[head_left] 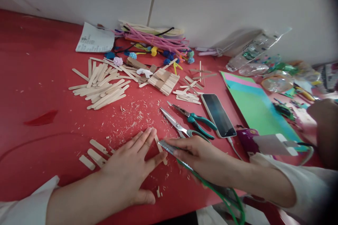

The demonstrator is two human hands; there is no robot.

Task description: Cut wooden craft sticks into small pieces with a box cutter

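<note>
My left hand (132,168) lies flat on the red table with its fingers stretched out. Its forefinger and middle finger meet the edge of a narrow wooden craft stick (160,146), and the thumb-side finger crosses the stick lower down. Wrapped in my right hand (208,158) is a utility knife (169,147), its blade reaching to the stick. Green cord (219,193) trails below that hand. Cut stick pieces (96,156) lie left of my left hand, and wood shavings (132,114) are scattered beyond the fingertips.
Scissors (182,126), pliers (196,119) and a phone (218,115) lie beyond my right hand. Craft sticks (105,88) are piled farther back, near pipe cleaners (158,40). Coloured sheets (253,102) and a plastic bottle (248,52) are at right, by another person's arm (324,126).
</note>
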